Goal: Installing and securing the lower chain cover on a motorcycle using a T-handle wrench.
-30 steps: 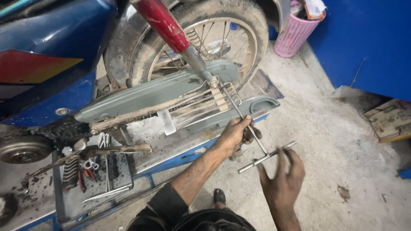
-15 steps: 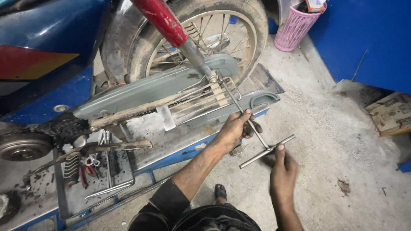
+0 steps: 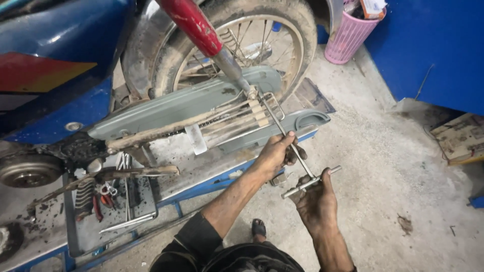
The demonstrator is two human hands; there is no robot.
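A long steel T-handle wrench runs from the lower end of the red shock absorber on a motorcycle down toward me. My left hand is wrapped around the middle of its shaft. My right hand grips the cross handle at the near end. The wrench tip sits at the bolt beside the grey chain cover, in front of the rear wheel.
The blue motorcycle body stands on a blue metal lift platform. A tray of pliers and other tools lies at lower left. A pink basket stands at the back, a blue cabinet at right, concrete floor below.
My right hand has closed onto the cross handle, which has turned slightly. My left hand stays on the shaft. The view has shifted a little closer.
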